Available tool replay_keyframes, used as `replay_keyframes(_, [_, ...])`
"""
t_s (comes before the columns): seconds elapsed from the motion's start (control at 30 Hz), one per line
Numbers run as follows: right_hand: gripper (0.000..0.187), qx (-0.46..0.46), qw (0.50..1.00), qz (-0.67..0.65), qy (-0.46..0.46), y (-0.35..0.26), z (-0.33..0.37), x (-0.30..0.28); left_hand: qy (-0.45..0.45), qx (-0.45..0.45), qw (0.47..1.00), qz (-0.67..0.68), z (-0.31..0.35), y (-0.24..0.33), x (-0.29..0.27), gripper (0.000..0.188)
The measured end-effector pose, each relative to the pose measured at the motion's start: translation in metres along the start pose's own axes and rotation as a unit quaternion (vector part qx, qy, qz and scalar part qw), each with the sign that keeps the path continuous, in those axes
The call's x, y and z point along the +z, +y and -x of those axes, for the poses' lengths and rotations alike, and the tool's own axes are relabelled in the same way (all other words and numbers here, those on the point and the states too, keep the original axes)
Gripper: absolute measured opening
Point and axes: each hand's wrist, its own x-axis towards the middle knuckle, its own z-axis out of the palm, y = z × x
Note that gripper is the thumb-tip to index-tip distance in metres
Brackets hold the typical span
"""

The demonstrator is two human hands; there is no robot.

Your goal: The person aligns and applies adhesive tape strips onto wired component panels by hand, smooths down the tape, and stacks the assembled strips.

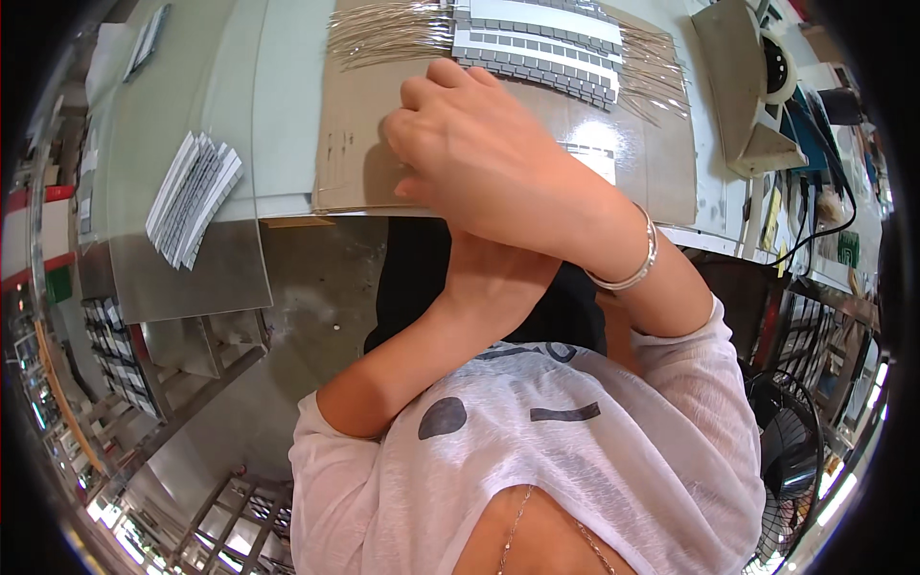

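My right hand, with a bangle on its wrist, reaches across over the near left part of a cardboard sheet. Its fingers curl inward, and whatever they may hold is hidden. Crossing beneath the right forearm, my left hand is near the table's front edge; its fingers are out of sight. Beyond the right hand lie rows of grey-and-white strips made of small grey blocks. Thin brown wire-like leads stick out from both ends of the rows.
A fanned bundle of grey-and-white strips rests on a clear sheet overhanging the table at left. At right stands a beige device with a round reel, beside a black cable. A black fan is at lower right.
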Motion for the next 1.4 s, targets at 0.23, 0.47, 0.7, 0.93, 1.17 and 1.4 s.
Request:
replay_keyframes(0.23, [0.012,0.096,0.986,-0.06,0.122,0.004,0.027,-0.024,0.085,0.032,0.996,0.001,-0.003,-0.002,-0.001,0.041])
replay_keyframes(0.47, [0.008,0.266,0.944,-0.14,0.138,0.021,0.09,-0.043,0.146,0.043,0.988,-0.026,-0.01,-0.002,-0.003,0.032])
replay_keyframes(0.7, [0.007,0.289,0.948,-0.08,0.109,0.025,0.098,-0.042,0.138,0.042,0.989,-0.016,-0.009,-0.002,-0.003,0.034])
replay_keyframes(0.93, [0.007,0.292,0.949,-0.064,0.103,0.028,0.097,-0.04,0.12,0.049,0.991,-0.025,-0.011,-0.001,-0.004,0.032])
replay_keyframes(1.17, [0.01,0.284,0.948,-0.081,0.121,0.028,0.096,-0.04,0.117,0.048,0.992,-0.025,-0.009,-0.002,-0.002,0.03])
replay_keyframes(1.4, [0.021,0.213,0.971,0.035,0.099,0.021,0.09,-0.051,0.12,0.044,0.992,-0.021,-0.01,-0.002,-0.002,0.033])
